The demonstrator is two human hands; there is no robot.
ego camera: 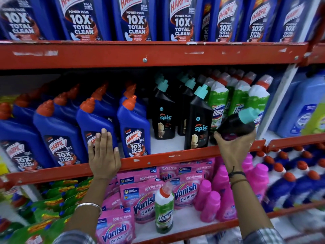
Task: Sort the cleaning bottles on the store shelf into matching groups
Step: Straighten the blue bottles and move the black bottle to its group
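Observation:
My right hand grips a black Spic bottle with a teal cap, tilted to the right in front of the green Domex bottles on the middle shelf. More black Spic bottles stand upright just left of it. My left hand lies flat, fingers apart, against a blue Harpic bottle at the shelf's red front edge. Several blue Harpic bottles with orange caps fill the left of that shelf. One lone green Domex bottle stands on the lower shelf among pink Vanish pouches.
Big blue Harpic bottles line the top shelf. Pink Vanish pouches and pink bottles sit below, green packs at lower left. Light blue bottles stand on the right. A bare white gap lies between Harpic and Spic.

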